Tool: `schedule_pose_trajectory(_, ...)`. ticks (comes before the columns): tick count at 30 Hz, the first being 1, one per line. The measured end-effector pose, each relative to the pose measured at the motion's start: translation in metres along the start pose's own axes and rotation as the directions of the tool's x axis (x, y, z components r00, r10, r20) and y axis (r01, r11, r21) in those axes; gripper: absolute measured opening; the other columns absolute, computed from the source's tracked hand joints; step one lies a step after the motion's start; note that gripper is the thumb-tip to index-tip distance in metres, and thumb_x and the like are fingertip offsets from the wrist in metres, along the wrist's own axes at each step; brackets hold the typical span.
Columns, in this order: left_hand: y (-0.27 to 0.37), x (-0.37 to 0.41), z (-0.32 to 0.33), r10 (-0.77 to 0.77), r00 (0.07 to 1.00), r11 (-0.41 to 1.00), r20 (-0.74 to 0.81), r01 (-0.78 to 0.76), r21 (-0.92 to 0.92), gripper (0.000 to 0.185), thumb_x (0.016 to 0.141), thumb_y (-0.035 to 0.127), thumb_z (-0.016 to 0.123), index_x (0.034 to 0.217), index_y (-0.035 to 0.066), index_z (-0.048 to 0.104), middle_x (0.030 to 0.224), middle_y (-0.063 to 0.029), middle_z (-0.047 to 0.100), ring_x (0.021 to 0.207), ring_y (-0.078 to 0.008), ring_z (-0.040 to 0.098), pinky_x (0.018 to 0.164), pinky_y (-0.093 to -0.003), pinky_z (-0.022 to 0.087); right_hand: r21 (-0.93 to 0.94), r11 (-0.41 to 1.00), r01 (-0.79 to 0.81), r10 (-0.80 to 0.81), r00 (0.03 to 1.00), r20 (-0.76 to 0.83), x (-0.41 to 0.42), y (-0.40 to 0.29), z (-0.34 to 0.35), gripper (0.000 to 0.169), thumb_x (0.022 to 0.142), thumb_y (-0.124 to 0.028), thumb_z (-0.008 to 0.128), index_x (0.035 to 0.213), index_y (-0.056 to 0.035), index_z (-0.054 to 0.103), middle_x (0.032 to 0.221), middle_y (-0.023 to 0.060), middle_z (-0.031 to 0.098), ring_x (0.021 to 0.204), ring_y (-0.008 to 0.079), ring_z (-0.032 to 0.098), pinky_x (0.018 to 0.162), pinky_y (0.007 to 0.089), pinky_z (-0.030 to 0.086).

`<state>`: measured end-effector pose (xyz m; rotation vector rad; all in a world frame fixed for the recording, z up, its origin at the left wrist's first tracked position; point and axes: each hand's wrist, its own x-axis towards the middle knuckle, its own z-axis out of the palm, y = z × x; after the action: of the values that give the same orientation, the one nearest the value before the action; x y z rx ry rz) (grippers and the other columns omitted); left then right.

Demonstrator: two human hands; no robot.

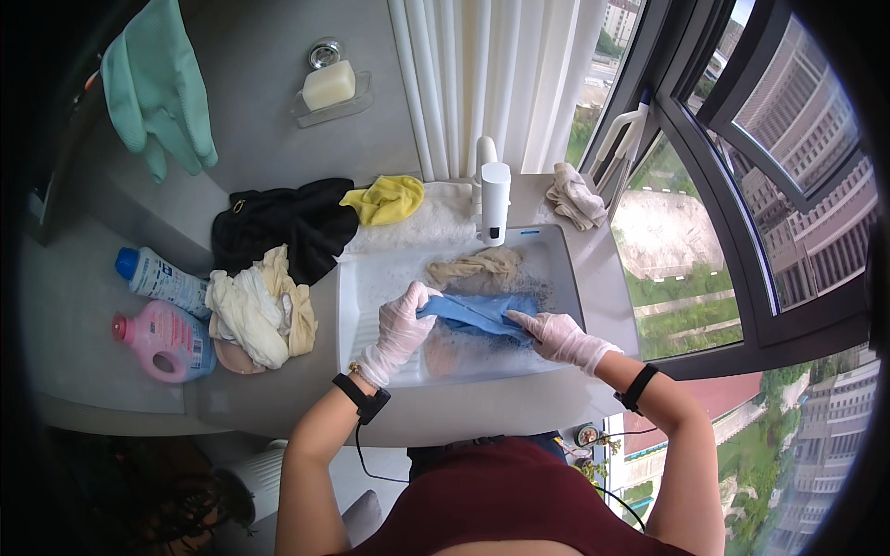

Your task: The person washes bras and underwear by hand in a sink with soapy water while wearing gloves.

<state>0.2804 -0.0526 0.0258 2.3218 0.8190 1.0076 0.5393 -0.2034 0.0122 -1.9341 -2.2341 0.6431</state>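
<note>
A wet blue cloth (473, 313) is stretched between my two hands over a white laundry sink (351, 313) with soapy water in it. My left hand (405, 323), in a thin see-through glove, grips the cloth's left end. At the cloth's right side, my right hand (556, 333), gloved the same way, holds it near the water. Behind the blue cloth, a beige cloth (480, 267) lies soaked in the sink. The white faucet (495, 205) stands over the sink's back edge. Part of the blue cloth dips into the water.
Left of the sink are a black garment (285, 222), a yellow cloth (386, 200), a heap of cream clothes (261, 313), a blue-capped bottle (167, 278) and a pink detergent jug (170, 340). A crumpled cloth (576, 198) lies back right, near the window (737, 326). Soap (329, 85) sits on a wall dish.
</note>
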Motion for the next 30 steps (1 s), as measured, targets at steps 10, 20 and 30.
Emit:
schedule_pose_trajectory(10,-0.015,-0.001,-0.023,-0.083,0.887,0.988,0.455,0.015,0.152,0.026,0.076,0.011,0.063,0.102,0.009,0.059,0.097,-0.0092,0.062,0.087,-0.0271,0.06,0.078,-0.0357,0.048,0.084,0.996,0.014,0.022,0.906,-0.422,-0.008,0.017,-0.032,0.03,0.065,-0.007,0.067,0.09,-0.0086,0.051,0.092,0.0088,0.056,0.088,0.0336,0.056,0.071,0.0401,0.046)
schedule_pose_trajectory(20,0.056,0.088,-0.071,-0.383,0.878,0.656,0.287,0.477,-0.584,0.01,0.088,0.005,0.055,0.097,0.006,0.054,0.088,0.0022,0.056,0.08,-0.005,0.054,0.07,-0.0232,0.049,0.402,0.903,0.151,0.245,0.587,-0.772,0.004,0.003,-0.144,0.021,0.077,0.008,0.055,0.09,-0.0077,0.049,0.067,0.0043,0.053,0.058,0.0198,0.052,0.056,0.0291,0.045)
schedule_pose_trajectory(30,0.132,0.1,-0.113,-0.243,0.968,0.567,-0.063,0.089,-0.819,0.02,0.087,0.006,0.053,0.107,0.004,0.051,0.099,-0.0047,0.057,0.093,-0.0131,0.057,0.086,-0.031,0.048,0.339,0.702,0.627,0.107,0.378,-0.92,-0.007,-0.064,-0.244,0.016,0.088,0.001,0.055,0.101,-0.0085,0.055,0.085,-0.0026,0.058,0.076,0.0036,0.054,0.067,0.0179,0.047)
